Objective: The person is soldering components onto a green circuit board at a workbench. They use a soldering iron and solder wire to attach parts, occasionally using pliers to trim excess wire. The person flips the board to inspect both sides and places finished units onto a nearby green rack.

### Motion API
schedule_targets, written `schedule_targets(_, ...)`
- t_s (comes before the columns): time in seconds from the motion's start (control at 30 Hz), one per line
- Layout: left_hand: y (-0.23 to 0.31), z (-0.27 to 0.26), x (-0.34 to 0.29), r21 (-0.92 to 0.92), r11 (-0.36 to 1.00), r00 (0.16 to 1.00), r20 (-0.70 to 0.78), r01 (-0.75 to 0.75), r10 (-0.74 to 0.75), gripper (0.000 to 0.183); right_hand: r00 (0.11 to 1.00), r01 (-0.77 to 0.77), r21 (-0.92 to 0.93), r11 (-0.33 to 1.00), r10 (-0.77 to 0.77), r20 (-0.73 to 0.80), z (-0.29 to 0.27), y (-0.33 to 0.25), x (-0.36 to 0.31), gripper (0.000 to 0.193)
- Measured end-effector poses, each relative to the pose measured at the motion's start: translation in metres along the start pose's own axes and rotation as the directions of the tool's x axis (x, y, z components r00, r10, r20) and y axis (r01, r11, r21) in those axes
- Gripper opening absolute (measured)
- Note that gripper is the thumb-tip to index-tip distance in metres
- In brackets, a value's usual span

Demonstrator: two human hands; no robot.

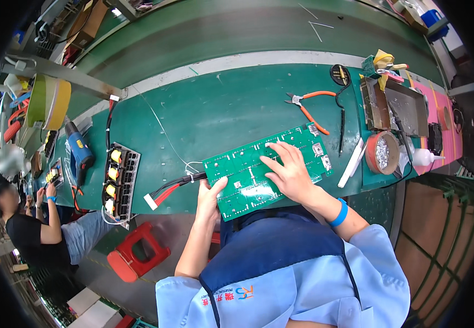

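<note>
In the head view, a worker's left hand (208,202) pinches the near left side of a green circuit board (248,177), thumb on top and fingers out of sight beneath, while the right hand (289,174), fingers loosely spread and closed on nothing, touches its upper face. The board sits at the near edge of a green table (193,123), with red and black wires (170,190) at its left and orange-handled cutters (297,100) beyond.

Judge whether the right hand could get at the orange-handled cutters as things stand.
Probably yes: the right hand is over the circuit board, and the cutters lie uncovered just beyond it.
</note>
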State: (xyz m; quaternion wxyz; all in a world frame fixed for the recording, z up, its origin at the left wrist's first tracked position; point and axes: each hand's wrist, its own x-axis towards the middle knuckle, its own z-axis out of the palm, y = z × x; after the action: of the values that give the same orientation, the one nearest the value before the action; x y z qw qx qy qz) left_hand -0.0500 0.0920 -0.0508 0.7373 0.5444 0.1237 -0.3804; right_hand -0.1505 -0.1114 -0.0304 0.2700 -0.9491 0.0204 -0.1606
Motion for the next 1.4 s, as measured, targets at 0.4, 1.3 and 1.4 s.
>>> schedule_targets(0.4,0.005,0.001,0.001,0.040,0.999,0.999,-0.002,0.033,-0.033,0.049,0.998,0.028,-0.098,0.995,-0.023,0.058,0.020,-0.007,0.021,0.044)
schedule_targets(1.3,-0.004,-0.021,0.019,0.078,0.995,0.995,0.065,0.066,-0.071,0.042,0.755,-0.546,-0.040,0.837,0.470,-0.458,-0.081,0.092,-0.052,0.011)
schedule_targets(1.4,0.000,-0.012,0.014,0.057,0.995,0.996,0.029,0.080,-0.082,0.042,0.655,-0.646,0.061,0.761,0.594,-0.467,-0.091,0.103,-0.076,0.011)
